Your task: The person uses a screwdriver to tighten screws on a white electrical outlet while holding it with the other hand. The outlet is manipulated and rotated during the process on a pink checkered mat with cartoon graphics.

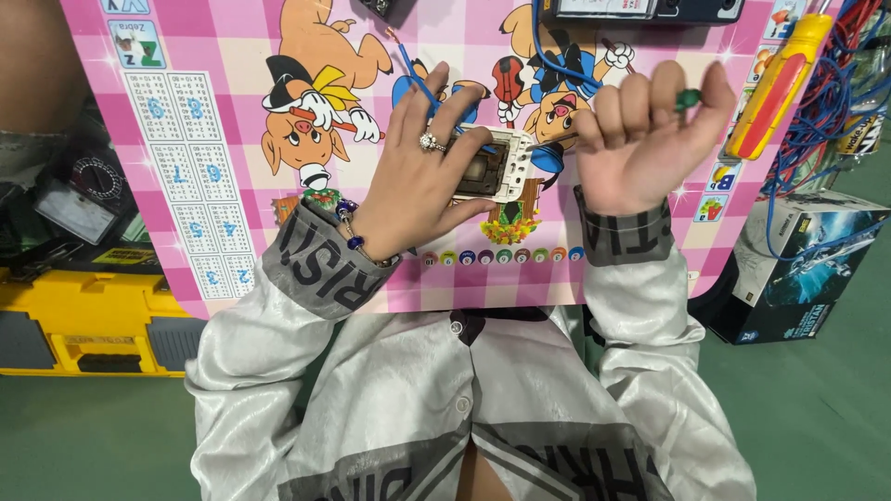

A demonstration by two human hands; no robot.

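Observation:
My left hand [422, 181] grips a small white switch module [497, 167] over a pink cartoon-printed table [232, 139]; a ring and a bead bracelet are on that hand. A blue wire [418, 79] runs from the module up across the table. My right hand [645, 139] is closed around a small screwdriver with a green handle tip [688, 96], its shaft pointing left into the module's side. Both wrists wear grey sleeves with dark cuffs.
A yellow-and-red screwdriver [778, 83] lies at the table's upper right beside a tangle of red and blue wires [835, 74]. A dark meter [640, 9] sits at the top edge. A printed box [803, 264] stands right; a yellow toolbox [83, 320] and meters left.

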